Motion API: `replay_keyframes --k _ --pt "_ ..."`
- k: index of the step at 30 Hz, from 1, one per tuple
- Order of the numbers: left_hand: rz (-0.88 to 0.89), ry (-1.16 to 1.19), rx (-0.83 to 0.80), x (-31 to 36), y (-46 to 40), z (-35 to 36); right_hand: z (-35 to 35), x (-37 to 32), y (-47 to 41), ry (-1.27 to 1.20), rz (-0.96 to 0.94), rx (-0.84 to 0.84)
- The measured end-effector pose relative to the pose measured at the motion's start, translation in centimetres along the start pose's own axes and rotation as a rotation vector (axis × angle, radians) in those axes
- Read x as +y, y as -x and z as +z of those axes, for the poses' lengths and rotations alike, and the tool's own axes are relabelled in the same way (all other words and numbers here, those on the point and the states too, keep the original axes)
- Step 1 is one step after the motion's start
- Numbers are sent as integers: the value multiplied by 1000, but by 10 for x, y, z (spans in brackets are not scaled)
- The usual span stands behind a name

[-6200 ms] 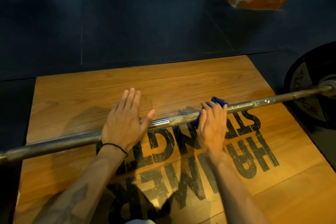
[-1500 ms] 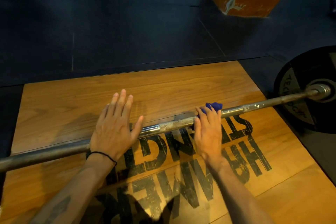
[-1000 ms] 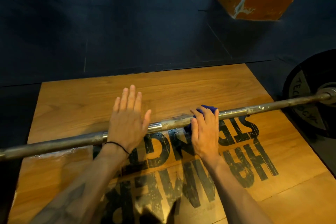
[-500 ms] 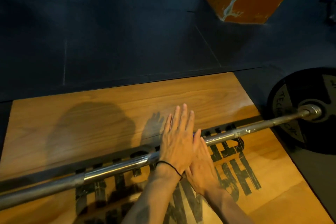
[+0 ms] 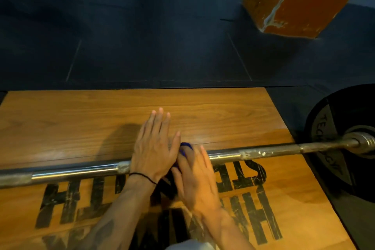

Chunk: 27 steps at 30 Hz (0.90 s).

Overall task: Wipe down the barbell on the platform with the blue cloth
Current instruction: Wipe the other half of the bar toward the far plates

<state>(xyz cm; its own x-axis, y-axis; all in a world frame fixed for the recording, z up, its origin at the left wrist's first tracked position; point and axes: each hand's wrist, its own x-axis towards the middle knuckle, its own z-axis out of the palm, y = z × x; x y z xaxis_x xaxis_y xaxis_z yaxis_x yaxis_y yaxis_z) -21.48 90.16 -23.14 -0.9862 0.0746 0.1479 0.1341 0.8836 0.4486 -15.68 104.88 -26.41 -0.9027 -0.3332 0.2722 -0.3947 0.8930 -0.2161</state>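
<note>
The steel barbell [image 5: 263, 153] lies across the wooden platform [image 5: 81, 124] from lower left to the right. My left hand [image 5: 154, 148] rests flat on the bar near its middle, fingers straight and pointing away from me. My right hand [image 5: 196, 180], blurred by motion, lies right beside it and presses the blue cloth [image 5: 185, 148] onto the bar. Only a small fold of the cloth shows past its fingertips; the rest is hidden under both hands.
A black weight plate [image 5: 343, 148] sits on the bar's right end, off the platform. Dark rubber floor [image 5: 142, 46] surrounds the platform. An orange wooden box [image 5: 300, 0] stands at the far right. Black lettering [image 5: 243, 176] covers the near part of the platform.
My left hand slid right along the bar until it met the right hand and briefly overlapped it. Now the two lie side by side. The view has shifted left.
</note>
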Motion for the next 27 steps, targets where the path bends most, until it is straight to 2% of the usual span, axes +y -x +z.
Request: replay_keyframes --k 3,6,8,10,14,16,18,23,27 --pt "32 -51 -67 3 2 1 -24 57 15 62 72 22" --pt "15 -124 -53 5 2 4 -35 100 25 62 136 91" --pt "-26 -157 -9 6 4 7 -23 94 25 17 255 160" --pt "-46 -164 9 8 3 10 -8 60 16 -17 350 228" --pt "-37 -108 50 9 2 12 14 -17 3 -113 120 178" --pt "-58 -87 70 8 3 11 12 -17 1 -89 16 137" --pt "-10 -113 71 5 4 12 5 11 5 2 -40 102" --pt "46 -125 56 1 4 15 -21 92 27 84 210 220" --pt "36 -143 66 4 4 17 -12 65 19 -41 357 298"
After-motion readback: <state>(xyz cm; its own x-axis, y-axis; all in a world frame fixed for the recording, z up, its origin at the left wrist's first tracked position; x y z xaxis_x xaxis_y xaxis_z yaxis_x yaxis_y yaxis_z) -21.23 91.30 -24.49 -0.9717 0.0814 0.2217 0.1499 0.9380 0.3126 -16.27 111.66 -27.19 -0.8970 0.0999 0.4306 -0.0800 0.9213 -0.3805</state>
